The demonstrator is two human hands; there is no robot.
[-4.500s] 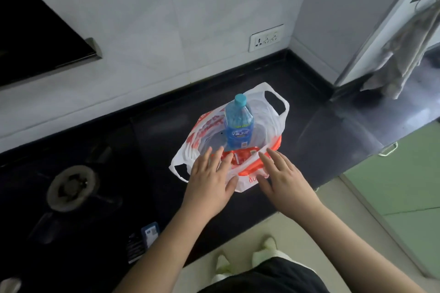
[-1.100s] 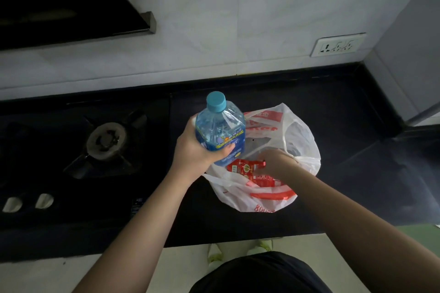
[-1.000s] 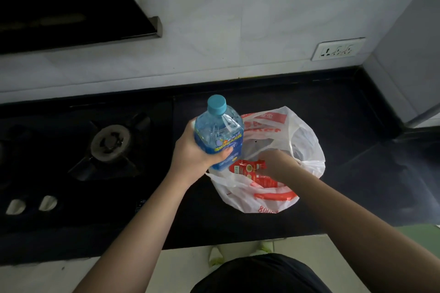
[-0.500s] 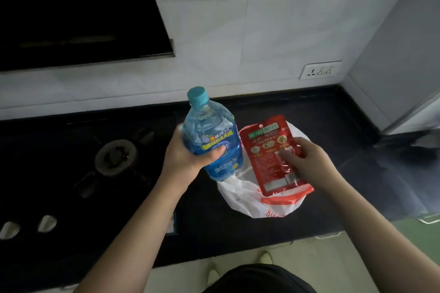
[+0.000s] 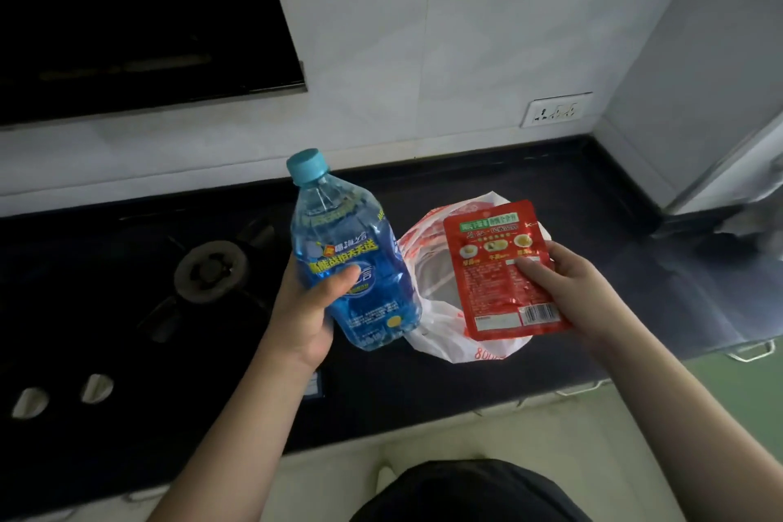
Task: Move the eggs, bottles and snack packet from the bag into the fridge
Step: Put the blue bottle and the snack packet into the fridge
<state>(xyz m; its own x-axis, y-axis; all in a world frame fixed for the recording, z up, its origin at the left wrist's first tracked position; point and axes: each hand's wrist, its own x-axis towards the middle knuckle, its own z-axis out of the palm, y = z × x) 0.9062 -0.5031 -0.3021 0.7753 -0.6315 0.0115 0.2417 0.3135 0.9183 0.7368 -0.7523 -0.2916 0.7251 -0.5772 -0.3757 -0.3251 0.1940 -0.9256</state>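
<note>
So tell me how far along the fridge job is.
Done: nothing visibly in the fridge yet. In hand: the left hand grips the blue bottle, the right hand pinches the red snack packet, both lifted above the plastic bag. Left: carrying both to the fridge; eggs and other bottles aren't visible.

White tiled wall (image 5: pixel 423 55), black counter (image 5: pixel 487 356), dim hob (image 5: pixel 210 271), perhaps green cupboards (image 5: pixel 750 390).

1. We could not see inside the bag (image 5: pixel 440 335); the bottle (image 5: pixel 356 267) and snack packet (image 5: pixel 504 267) covered its mouth.
2. We found the packet's print too small to read.
3. The range hood (image 5: pixel 135 13) ran off the frame.
</note>
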